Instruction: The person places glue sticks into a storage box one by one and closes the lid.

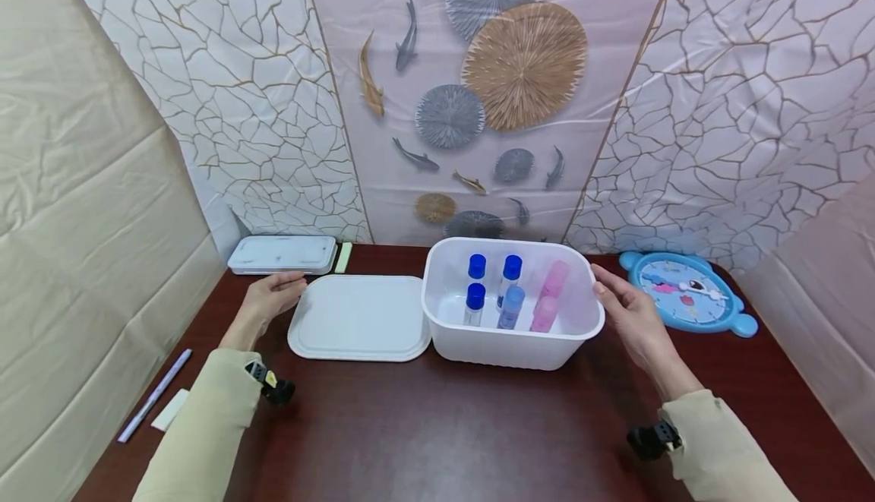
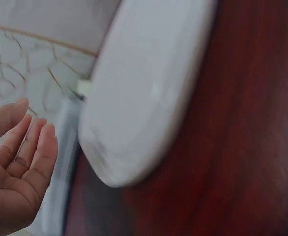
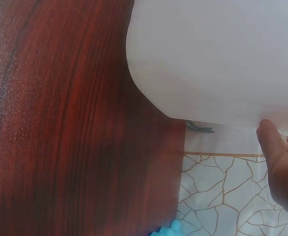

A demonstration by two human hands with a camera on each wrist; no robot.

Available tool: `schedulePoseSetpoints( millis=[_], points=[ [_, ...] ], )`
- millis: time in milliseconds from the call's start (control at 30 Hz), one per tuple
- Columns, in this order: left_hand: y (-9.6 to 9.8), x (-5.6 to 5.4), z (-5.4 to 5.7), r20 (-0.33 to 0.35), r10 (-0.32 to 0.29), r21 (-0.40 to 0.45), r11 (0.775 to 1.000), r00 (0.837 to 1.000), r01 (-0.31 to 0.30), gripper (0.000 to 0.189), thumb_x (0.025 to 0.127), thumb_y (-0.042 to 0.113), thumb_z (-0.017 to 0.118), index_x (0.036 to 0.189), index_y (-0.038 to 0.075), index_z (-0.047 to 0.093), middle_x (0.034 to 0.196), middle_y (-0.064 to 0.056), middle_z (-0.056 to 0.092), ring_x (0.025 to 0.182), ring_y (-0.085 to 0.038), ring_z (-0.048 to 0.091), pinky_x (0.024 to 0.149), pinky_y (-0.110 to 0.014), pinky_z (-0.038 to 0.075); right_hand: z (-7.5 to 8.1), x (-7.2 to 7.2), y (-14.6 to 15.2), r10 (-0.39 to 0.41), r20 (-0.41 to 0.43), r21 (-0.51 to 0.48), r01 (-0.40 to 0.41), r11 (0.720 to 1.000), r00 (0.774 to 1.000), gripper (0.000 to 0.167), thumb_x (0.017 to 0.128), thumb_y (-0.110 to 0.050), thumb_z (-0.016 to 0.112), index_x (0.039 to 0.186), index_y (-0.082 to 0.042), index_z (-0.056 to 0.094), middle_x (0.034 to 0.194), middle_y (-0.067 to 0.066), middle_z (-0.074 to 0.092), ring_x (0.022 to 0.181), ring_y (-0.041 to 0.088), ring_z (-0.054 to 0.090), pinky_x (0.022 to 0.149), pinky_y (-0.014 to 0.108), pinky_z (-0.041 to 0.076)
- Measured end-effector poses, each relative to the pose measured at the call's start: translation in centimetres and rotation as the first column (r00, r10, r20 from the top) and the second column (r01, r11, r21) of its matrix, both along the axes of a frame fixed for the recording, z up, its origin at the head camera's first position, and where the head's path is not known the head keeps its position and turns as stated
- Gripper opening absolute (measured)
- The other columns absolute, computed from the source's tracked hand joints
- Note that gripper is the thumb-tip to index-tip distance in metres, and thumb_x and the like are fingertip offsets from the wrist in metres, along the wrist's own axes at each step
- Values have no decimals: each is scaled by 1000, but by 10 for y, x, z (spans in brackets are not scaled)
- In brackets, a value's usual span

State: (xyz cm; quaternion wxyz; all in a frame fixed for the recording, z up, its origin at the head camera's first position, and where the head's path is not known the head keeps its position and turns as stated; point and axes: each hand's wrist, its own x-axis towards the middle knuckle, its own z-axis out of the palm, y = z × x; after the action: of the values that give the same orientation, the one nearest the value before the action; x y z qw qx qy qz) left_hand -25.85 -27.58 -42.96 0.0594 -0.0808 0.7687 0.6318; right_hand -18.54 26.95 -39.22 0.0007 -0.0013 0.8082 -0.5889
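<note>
A white plastic bin (image 1: 513,346) stands right of centre in the head view. Inside are several small bottles: clear ones with dark blue caps (image 1: 475,304), a light blue one (image 1: 510,308) and two pink ones (image 1: 544,314). My right hand (image 1: 632,320) touches the bin's right end near the rim with extended fingers; in the right wrist view a fingertip (image 3: 266,125) meets the white wall. To the bin's left lies a flat white lid (image 1: 362,316). My left hand (image 1: 270,304), fingers loosely bent and holding nothing, hovers beside the lid's left end.
A pale flat case (image 1: 282,254) and a light green strip (image 1: 343,257) lie at the back left. On the right is a blue animal-shaped clock (image 1: 690,292). A light purple stick (image 1: 155,396) and a white piece (image 1: 170,409) lie by the left edge. Patterned cloth walls enclose the table.
</note>
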Motion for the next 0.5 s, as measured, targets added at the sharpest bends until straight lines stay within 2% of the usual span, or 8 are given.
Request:
schedulePoseSetpoints(
  millis=[133, 233, 300, 367, 500],
  points=[
    [-11, 2, -15, 61, 74, -68, 995, 995, -70, 52, 90, 14, 63, 135, -5, 45, 98, 10, 66, 77, 10, 57, 78, -16, 52, 0, 0, -1, -7, 13, 18, 7, 1000, 1000, 60, 99, -37, 44, 148, -10, 26, 150, 22, 28, 108, -2, 49, 84, 12, 48],
    [-14, 2, -24, 88, 107, -122, 988, 990, -96, 51, 89, 14, 65, 134, -3, 47, 115, -6, 64, 75, 11, 55, 74, -14, 51, -1, -1, -2, -9, 10, 21, 9, 1000, 1000, 59, 99, -37, 45, 148, -9, 27, 150, 23, 29, 106, -4, 49, 82, 11, 48],
    [-14, 1, -28, 85, 115, -162, 982, 990, -100, 50, 88, 13, 65, 133, -3, 49, 126, -16, 59, 74, 11, 53, 73, -14, 50, -1, -1, -1, -9, 8, 15, 9, 1000, 1000, 59, 99, -36, 45, 148, -9, 27, 149, 23, 29, 104, -5, 50, 81, 10, 48],
    [-13, 2, -30, 62, 109, -205, 974, 992, -94, 48, 88, 10, 65, 131, -5, 50, 129, -22, 56, 75, 11, 53, 73, -14, 50, -2, -2, -1, -9, 5, 7, 9, 1000, 1000, 59, 99, -35, 46, 148, -9, 27, 149, 23, 29, 103, -7, 51, 80, 9, 48],
    [-11, 3, -32, 19, 110, -348, 933, 994, -96, 42, 86, 8, 67, 124, -4, 56, 118, -21, 63, 73, 7, 54, 67, -13, 49, -3, -2, -1, -8, 2, -9, 8, 1000, 1000, 59, 98, -35, 46, 148, -8, 27, 149, 23, 28, 101, -9, 51, 79, 8, 48]
  ],
)
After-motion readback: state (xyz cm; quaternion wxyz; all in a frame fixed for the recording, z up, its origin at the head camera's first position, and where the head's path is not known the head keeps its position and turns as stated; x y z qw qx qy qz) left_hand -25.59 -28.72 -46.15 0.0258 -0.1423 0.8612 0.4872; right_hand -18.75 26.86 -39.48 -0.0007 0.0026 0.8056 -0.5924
